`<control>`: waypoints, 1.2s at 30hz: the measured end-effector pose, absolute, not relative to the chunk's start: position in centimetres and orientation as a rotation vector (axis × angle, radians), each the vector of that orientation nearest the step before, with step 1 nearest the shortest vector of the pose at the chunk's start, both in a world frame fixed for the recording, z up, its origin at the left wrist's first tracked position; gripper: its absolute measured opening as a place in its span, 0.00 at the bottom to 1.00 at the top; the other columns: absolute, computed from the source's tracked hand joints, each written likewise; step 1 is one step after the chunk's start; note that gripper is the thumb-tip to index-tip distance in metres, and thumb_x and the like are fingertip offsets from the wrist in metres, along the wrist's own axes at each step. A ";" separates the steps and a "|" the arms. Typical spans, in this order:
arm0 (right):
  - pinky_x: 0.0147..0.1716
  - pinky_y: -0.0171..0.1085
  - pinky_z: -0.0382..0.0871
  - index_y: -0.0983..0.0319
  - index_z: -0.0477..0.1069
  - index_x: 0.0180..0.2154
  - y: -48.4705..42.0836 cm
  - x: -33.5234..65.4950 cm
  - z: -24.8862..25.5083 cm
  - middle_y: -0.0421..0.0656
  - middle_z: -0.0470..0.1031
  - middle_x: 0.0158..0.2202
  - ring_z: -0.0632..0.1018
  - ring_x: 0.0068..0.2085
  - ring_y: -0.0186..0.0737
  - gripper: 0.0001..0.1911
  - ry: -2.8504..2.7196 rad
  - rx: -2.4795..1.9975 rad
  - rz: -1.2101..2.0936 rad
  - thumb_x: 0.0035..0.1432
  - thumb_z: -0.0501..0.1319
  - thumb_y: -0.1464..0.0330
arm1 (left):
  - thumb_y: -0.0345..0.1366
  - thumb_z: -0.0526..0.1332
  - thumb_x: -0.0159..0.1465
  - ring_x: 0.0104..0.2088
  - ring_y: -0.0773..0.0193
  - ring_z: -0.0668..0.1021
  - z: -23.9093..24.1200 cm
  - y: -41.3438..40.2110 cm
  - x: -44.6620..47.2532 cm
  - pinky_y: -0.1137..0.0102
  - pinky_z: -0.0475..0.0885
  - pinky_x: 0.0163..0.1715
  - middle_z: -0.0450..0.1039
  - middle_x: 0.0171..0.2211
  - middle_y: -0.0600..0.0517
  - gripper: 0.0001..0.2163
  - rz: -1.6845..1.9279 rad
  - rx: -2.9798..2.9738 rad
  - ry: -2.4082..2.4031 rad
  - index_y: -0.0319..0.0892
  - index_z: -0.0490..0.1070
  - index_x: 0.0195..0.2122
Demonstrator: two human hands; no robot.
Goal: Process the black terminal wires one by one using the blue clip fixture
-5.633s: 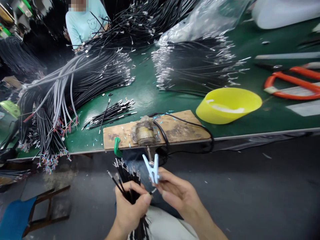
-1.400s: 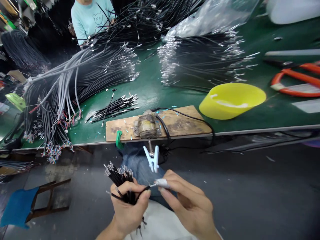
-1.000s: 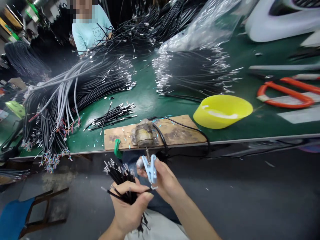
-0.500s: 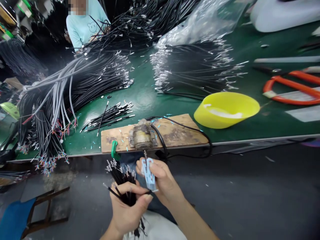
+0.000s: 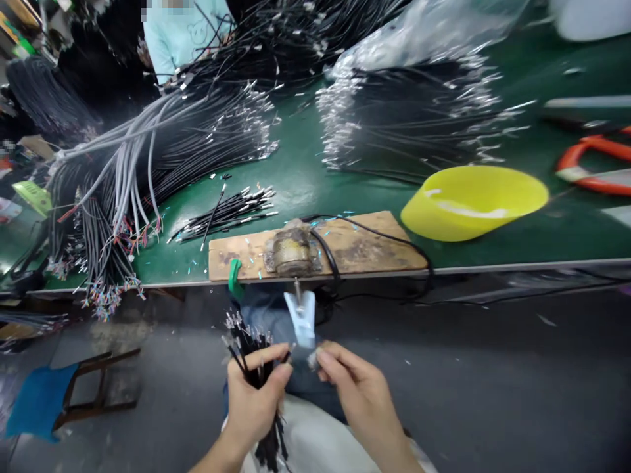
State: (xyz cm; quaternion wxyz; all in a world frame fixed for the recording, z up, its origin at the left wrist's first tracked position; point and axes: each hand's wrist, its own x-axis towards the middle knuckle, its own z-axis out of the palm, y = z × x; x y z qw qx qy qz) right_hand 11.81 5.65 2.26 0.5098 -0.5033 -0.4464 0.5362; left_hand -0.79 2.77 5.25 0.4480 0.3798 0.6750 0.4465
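Observation:
My left hand (image 5: pixel 256 394) is closed round a bundle of short black cables (image 5: pixel 256 341) with bare silvery ends pointing up. One cable end is pinched between its thumb and forefinger. Just to the right, my right hand (image 5: pixel 355 387) pinches a small greyish, blurred scrap (image 5: pixel 313 359) whose kind I cannot make out. Above and between both hands, a light blue clip like a clothespin (image 5: pixel 302 320) hangs on the metal shaft of a small motor (image 5: pixel 292 251), touched by neither hand. The motor sits on a wooden board (image 5: pixel 365 246) at the table's front edge.
A green clamp (image 5: pixel 235 279) grips the board. Cut black cable pieces (image 5: pixel 231 213) lie behind it, with large cable bundles (image 5: pixel 207 138) left and another cable pile (image 5: pixel 409 121) right. A yellow ring-shaped container (image 5: pixel 473 203) and orange-handled scissors (image 5: pixel 576 154) are rightward. A person (image 5: pixel 182 36) is across the table.
My right hand has let go of the blue clip and moved right and down, now pinching a small scrap. The clip stays on the shaft. The whole view has shifted slightly.

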 end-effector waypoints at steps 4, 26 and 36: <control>0.19 0.34 0.63 0.59 0.71 0.25 3.9 11.4 2.9 0.39 0.68 0.18 0.68 0.20 0.37 0.07 -1.436 -1.133 0.971 0.54 0.60 0.66 | 0.36 0.61 0.57 0.11 0.75 0.63 4.3 1.5 -0.3 0.79 0.61 0.12 0.69 0.16 0.55 0.15 1.005 0.814 1.623 0.40 0.77 0.44; 0.19 0.31 0.62 0.61 0.71 0.20 3.5 11.1 3.8 0.38 0.66 0.18 0.67 0.20 0.34 0.09 -1.405 -0.966 1.047 0.51 0.61 0.74 | 0.33 0.66 0.47 0.20 0.65 0.71 4.7 0.3 0.1 0.71 0.67 0.23 0.69 0.16 0.55 0.04 1.018 0.942 1.604 0.40 0.77 0.25; 0.19 0.33 0.59 0.61 0.63 0.16 3.5 11.0 3.3 0.37 0.61 0.16 0.65 0.20 0.34 0.16 -1.288 -0.953 1.204 0.55 0.56 0.69 | 0.52 0.60 0.54 0.13 0.74 0.61 3.2 0.4 -1.3 0.74 0.60 0.15 0.60 0.13 0.59 0.20 0.997 0.868 1.515 0.38 0.69 0.21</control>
